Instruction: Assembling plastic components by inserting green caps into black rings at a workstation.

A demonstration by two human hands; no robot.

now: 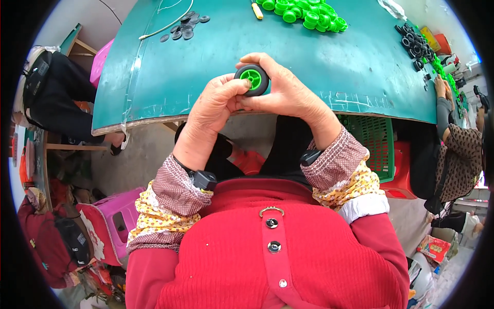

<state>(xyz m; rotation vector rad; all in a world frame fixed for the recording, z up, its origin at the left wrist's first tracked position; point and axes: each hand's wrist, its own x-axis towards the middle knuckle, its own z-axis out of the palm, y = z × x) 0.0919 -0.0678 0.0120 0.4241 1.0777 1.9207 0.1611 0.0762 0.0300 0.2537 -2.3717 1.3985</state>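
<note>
"Wheel, black tyre around green hub: how is it held?"

"It is grasped by both hands above the near part of the table. The tyre is clasped by the right hand; the thumb of the left hand is pressed against the hub."

"What could go wrong?"

"If force were applied unevenly, the tyre could be pushed askew; whether it is fully seated cannot be told. If the grip were slackened, the wheel could be dropped."

"And beyond?"

"Black discs are scattered leftward; green hubs are heaped near a yellow-handled tool."
</note>
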